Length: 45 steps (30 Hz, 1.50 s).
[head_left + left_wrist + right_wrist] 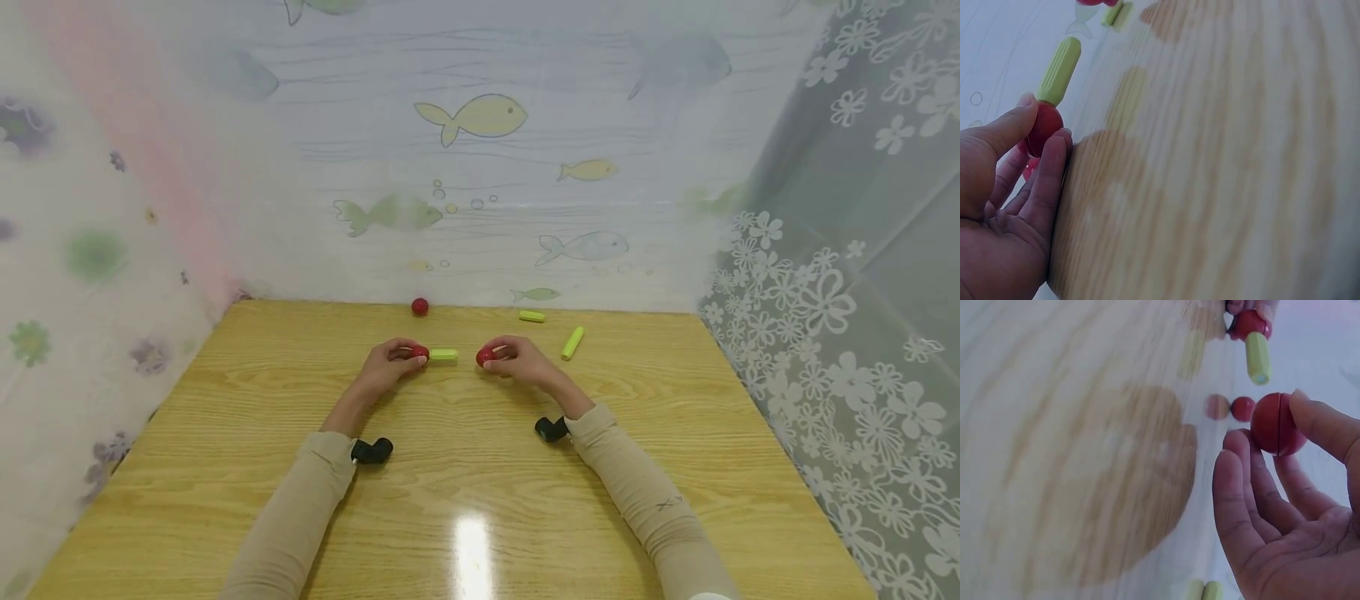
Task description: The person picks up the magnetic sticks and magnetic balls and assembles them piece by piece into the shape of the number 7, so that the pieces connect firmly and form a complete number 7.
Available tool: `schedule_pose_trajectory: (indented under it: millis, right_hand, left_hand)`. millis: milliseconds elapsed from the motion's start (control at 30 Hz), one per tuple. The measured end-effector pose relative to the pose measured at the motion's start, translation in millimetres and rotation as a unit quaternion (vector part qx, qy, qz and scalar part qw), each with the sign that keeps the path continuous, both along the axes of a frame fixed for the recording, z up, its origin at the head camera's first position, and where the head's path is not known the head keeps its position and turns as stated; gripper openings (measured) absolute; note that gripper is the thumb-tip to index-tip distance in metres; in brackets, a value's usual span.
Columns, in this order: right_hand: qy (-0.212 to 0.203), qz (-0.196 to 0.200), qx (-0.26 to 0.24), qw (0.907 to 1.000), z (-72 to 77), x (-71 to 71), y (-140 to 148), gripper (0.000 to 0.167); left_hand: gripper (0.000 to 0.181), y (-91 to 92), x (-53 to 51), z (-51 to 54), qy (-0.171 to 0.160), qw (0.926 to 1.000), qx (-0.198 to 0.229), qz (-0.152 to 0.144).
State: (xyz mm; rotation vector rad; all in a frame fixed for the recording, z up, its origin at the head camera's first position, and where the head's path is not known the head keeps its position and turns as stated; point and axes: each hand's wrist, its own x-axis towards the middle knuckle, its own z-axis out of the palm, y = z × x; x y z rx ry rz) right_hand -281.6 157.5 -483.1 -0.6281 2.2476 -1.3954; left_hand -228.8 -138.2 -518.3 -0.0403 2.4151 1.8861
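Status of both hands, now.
Left hand: holding a red ball, with a yellow-green stick extending from it.
Right hand: holding another red ball between thumb and fingers.

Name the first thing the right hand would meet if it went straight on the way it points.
The red ball in the right hand would probably meet the free end of the yellow-green stick by the left hand first, though depth is unclear.

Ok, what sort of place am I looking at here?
Probably a small screened-off tabletop workspace, though I can't tell what building it is in. A wood-grain table stands against a fish-print sheet, with a flower-patterned sheet along the right side.
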Motion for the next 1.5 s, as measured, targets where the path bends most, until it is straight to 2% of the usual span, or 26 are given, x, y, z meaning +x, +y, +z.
schedule_pose_trajectory:
  millis: [233, 433, 833, 1200, 1500]
  right_hand:
    - [-0.027, 0.023, -0.022, 0.9991, -2.4, 3.3, -1, 0.037]
    - [-0.035, 0.02, -0.016, 0.9991, -3.6, 5.0, -5, 0.037]
    - [-0.08, 0.032, -0.033, 0.9957, -2.0, 8.8, -17, 0.035]
    - [-0.092, 0.02, -0.039, 0.9948, -1.9, 9.7, -19, 0.034]
    - [-0.101, 0.027, -0.048, 0.9933, 1.0, 8.4, -19, 0.035]
  left_hand:
    - [0.042, 2.0, 3.4, -0.1, 0.001, 1.0, 0.002, 0.002]
    - [0.041, 3.0, 5.8, 1.9, -0.001, 0.9998, 0.018, 0.001]
    - [0.044, 3.3, 8.5, 1.2, 0.001, 0.9999, 0.011, 0.004]
    - [0.043, 5.0, 13.5, 3.4, 0.003, 1.0, 0.004, 0.005]
    - [0.041, 8.5, 19.0, 7.7, 0.003, 0.9999, -0.001, 0.011]
